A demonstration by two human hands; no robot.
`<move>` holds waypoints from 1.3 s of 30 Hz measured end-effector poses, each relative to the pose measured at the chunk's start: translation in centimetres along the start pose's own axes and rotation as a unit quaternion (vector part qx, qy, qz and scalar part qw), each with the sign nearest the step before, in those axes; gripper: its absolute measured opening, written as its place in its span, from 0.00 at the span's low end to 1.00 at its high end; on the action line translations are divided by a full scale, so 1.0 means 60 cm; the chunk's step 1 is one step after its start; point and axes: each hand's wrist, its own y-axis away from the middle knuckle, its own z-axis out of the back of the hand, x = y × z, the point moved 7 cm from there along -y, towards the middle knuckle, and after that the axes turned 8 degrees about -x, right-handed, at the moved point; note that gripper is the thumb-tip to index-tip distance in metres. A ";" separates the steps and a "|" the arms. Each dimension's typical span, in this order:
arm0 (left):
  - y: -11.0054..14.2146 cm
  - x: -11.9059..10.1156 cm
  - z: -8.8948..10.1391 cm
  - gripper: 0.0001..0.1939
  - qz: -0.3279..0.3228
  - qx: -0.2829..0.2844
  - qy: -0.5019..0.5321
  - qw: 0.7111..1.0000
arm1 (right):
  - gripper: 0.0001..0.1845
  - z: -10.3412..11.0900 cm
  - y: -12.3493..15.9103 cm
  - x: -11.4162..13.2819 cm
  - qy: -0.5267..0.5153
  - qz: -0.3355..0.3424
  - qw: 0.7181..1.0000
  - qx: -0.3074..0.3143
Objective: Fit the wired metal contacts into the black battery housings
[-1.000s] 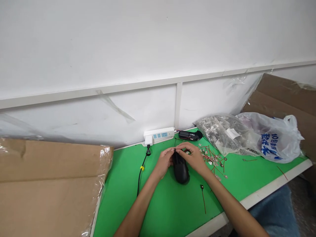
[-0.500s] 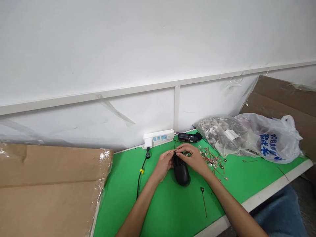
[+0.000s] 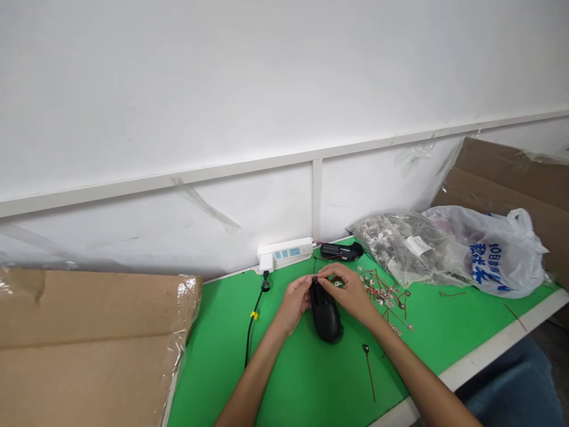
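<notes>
A rounded, mouse-shaped black plastic housing (image 3: 326,317) lies on the green table mat (image 3: 302,379), its narrow end pointing away from me. My left hand (image 3: 293,305) wraps that narrow end from the left. My right hand (image 3: 349,290) comes over it from the right, fingertips pinched at its tip, and partly hides it. A thin dark wire rises behind the hands. Just right of my right hand lies a scatter of small metal terminals with red wires (image 3: 382,290). One loose terminal with a red wire (image 3: 367,365) lies below it.
At the back edge stand a white power strip (image 3: 284,254) with a black cable (image 3: 254,320) bearing a yellow tag, and a second black housing (image 3: 341,251). A clear bag of metal parts (image 3: 400,246) and a white plastic bag (image 3: 493,252) lie right. Cardboard sheets (image 3: 84,338) lie left.
The whole scene sits slightly lower in the view as my head tilts. My hands stay on the housing's narrow end, with only small finger shifts.
</notes>
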 end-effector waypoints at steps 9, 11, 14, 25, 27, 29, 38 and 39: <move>0.001 0.000 0.001 0.30 -0.026 0.007 -0.024 0.999 | 0.06 -0.002 -0.002 0.012 0.047 0.044 0.998 0.018; 0.006 -0.008 0.001 0.29 -0.063 -0.009 -0.042 0.997 | 0.08 -0.001 -0.001 0.016 0.058 0.062 0.996 0.024; 0.021 -0.032 -0.002 0.26 -0.163 -0.040 -0.082 0.982 | 0.09 0.003 0.001 0.027 0.063 0.098 0.993 0.023; 0.070 -0.067 -0.008 0.16 -0.329 -0.087 -0.150 0.928 | 0.15 0.000 0.013 0.064 0.036 0.129 0.991 0.013; 0.075 -0.068 -0.006 0.15 -0.345 -0.100 -0.166 0.918 | 0.16 0.005 0.013 0.064 0.028 0.108 0.994 0.011; 0.078 -0.068 -0.002 0.15 -0.355 -0.112 -0.179 0.911 | 0.15 0.010 0.012 0.060 0.017 0.078 0.997 0.011; 0.107 -0.070 -0.005 0.13 -0.473 -0.099 -0.262 0.835 | 0.11 0.008 0.014 0.066 -0.015 0.066 0.996 0.061; 0.111 -0.070 -0.009 0.13 -0.484 -0.090 -0.271 0.827 | 0.11 0.006 0.016 0.069 -0.014 0.070 0.995 0.073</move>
